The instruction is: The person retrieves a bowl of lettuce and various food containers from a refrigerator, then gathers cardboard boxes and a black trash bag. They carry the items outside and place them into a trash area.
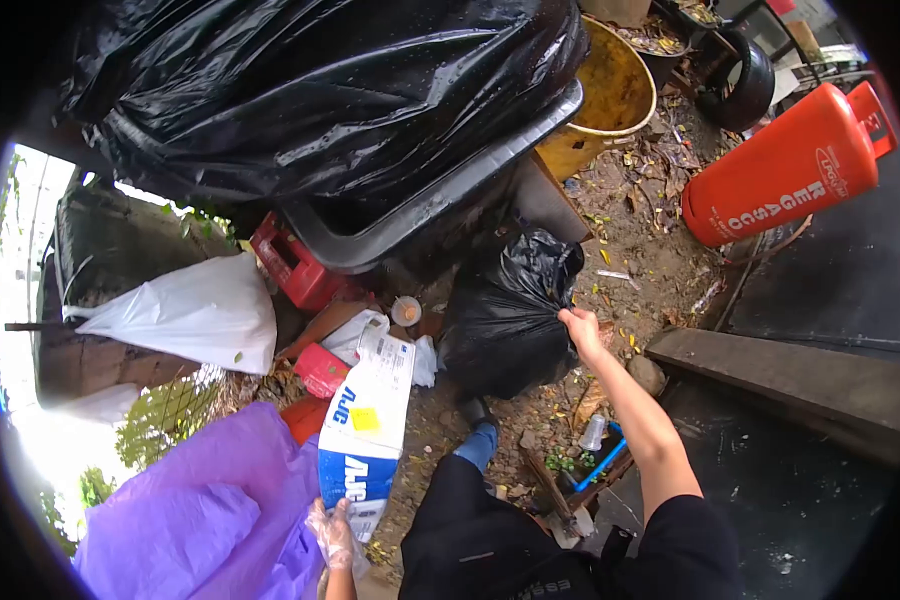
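My right hand (582, 328) is bare and closed round the gathered top of a full black garbage bag (500, 325). The bag hangs or rests just above the dirt beside my foot; its underside is hidden. Low in the view, my left hand (334, 535), in a clear plastic glove, grips the near end of a white and blue cardboard box (375, 385) lettered AJC, with a yellow sticker on it. The box stands tilted, its far end by a red bundle (321, 371). A large purple plastic sheet or bag (195, 500) spreads just left of this hand.
A black bin (450, 200) overfilled with a black bag stands ahead. Nearby are a yellow bucket (620, 85), a red gas cylinder (785, 165), a tied white bag (195, 310) and a red crate (295, 265). A concrete ledge (785, 375) runs along the right over littered ground.
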### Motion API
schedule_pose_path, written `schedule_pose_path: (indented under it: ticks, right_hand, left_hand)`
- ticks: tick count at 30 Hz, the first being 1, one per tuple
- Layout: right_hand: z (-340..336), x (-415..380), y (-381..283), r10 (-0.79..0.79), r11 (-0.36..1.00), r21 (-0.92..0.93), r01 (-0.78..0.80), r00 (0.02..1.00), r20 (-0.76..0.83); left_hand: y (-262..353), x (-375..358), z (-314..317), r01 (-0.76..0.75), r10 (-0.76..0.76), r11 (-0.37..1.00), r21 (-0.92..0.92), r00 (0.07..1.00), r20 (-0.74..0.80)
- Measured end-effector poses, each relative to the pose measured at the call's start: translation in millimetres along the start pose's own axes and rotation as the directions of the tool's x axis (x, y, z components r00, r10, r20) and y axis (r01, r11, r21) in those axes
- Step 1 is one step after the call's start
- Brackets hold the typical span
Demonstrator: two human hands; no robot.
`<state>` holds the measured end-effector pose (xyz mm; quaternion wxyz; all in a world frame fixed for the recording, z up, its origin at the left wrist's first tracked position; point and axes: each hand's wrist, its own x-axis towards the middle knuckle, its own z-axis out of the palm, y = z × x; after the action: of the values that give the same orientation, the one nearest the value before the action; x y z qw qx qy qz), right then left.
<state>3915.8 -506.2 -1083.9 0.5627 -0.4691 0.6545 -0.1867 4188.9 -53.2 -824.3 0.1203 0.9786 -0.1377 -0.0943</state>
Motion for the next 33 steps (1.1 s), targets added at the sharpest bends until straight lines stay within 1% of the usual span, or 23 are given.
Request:
schedule_pose_path:
  ticks: [2,3,5,7,9,10,12,13,14,16,18,19,20,22,23,24,26,27,28,30,31,32,33]
  right_hand:
    - [-12.2,-34.0,4.1,0.083,0.978,0.192,-0.084,0.996,0.010]
    - [-20.2,-59.4,-17.5,0.105,0.963,0.247,-0.106,0.994,0.017]
    - [-31.1,-77.4,-20.0,0.093,0.939,0.331,-0.090,0.996,0.006]
    - [-43.9,-87.3,-23.1,0.084,0.933,0.352,-0.077,0.996,-0.004]
    - [-51.9,-104.2,-47.4,0.071,0.942,0.333,0.037,0.949,-0.307]
    - [-59.2,-113.5,-65.0,0.110,0.946,0.324,0.009,0.932,-0.346]
    - [-89.4,-115.9,-63.8,0.045,0.941,0.336,0.030,0.976,-0.213]
    - [-102.7,-117.9,-65.5,0.021,0.916,0.397,0.053,0.984,-0.179]
    - [-115.3,-122.9,-75.0,-0.006,0.908,0.410,0.082,0.983,-0.182]
    - [-147.3,-121.4,-80.2,-0.049,0.923,0.365,0.120,0.979,-0.198]
    - [-176.8,-130.0,-114.9,-0.081,0.956,0.248,0.157,0.954,-0.290]
    - [-193.6,-128.8,-124.9,-0.072,0.948,0.273,0.165,0.944,-0.321]
    - [-211.0,-133.8,-147.6,0.016,0.946,0.312,0.091,0.946,-0.325]
    - [-247.3,-137.5,-184.7,0.057,0.951,0.302,0.064,0.925,-0.375]
    - [-262.0,-147.2,-215.3,0.046,0.961,0.269,0.065,0.921,-0.387]
    - [-273.5,-155.9,-239.3,0.040,0.970,0.234,0.060,0.916,-0.399]
    - [-294.9,-161.7,-281.9,0.005,0.957,0.260,0.127,0.891,-0.454]
    - [-308.4,-162.8,-302.5,-0.032,0.943,0.283,0.175,0.895,-0.445]
    - [-320.8,-162.8,-321.7,-0.068,0.925,0.309,0.220,0.897,-0.436]
    - [-343.4,-164.8,-372.9,-0.115,0.886,0.365,0.285,0.898,-0.424]
    - [-355.4,-157.1,-396.1,-0.148,0.848,0.404,0.344,0.885,-0.441]
    - [-374.0,-147.2,-416.8,-0.131,0.861,0.389,0.327,0.883,-0.452]
    - [-385.7,-125.7,-434.9,-0.210,0.769,0.479,0.423,0.876,-0.435]
  left_hand:
    - [-28.5,5.4,7.3,-0.034,0.038,0.997,-0.072,0.998,0.051]
    - [-26.3,2.3,1.8,-0.020,0.024,0.997,-0.072,0.998,0.055]
    - [-1.3,10.3,-9.2,-0.002,0.020,0.993,-0.116,0.987,0.157]
    - [15.5,9.6,-15.7,0.012,0.016,0.986,-0.166,0.985,0.171]
    - [34.8,6.3,-25.5,0.019,0.016,0.980,-0.197,0.984,0.175]
    - [27.4,6.7,-22.8,0.033,0.001,0.979,-0.201,0.985,0.171]
    - [-1.3,13.9,-12.8,-0.027,0.039,0.995,-0.094,0.991,0.129]
    - [-10.9,17.6,-10.1,-0.001,0.020,0.992,-0.125,0.988,0.155]
    - [-12.7,20.4,-10.1,0.013,0.008,0.992,-0.129,0.987,0.160]
    - [-13.0,23.9,-10.0,-0.065,0.065,0.998,-0.006,0.988,0.142]
    - [-5.4,24.2,-13.8,-0.016,0.033,0.995,-0.096,0.982,0.184]
    - [-7.7,25.4,-13.2,-0.004,0.040,0.984,-0.180,0.979,0.201]
    - [-22.3,26.1,-6.5,0.000,0.038,0.982,-0.187,0.979,0.200]
    - [-47.7,28.9,11.4,-0.194,0.194,0.981,-0.010,0.981,0.029]
    - [-11.3,25.4,-12.4,-0.010,0.017,1.000,-0.029,0.970,0.241]
    - [-12.1,24.5,-10.0,-0.023,0.033,0.999,-0.044,0.968,0.247]
    - [-16.0,21.9,-3.9,-0.035,0.032,0.999,0.012,0.982,0.188]
    - [9.3,18.6,-19.6,0.031,-0.022,0.999,-0.026,0.954,0.298]
    - [18.6,16.3,-19.5,0.021,-0.007,0.999,-0.044,0.956,0.293]
    - [30.1,9.6,-20.4,-0.068,0.052,0.994,0.089,0.984,0.170]
    - [42.0,8.3,-25.8,-0.067,0.048,0.994,0.089,0.979,0.198]
    - [44.2,5.8,-23.6,-0.074,0.057,0.994,0.082,0.979,0.194]
    - [43.9,0.5,-20.2,-0.122,0.114,0.987,0.109,0.991,0.075]
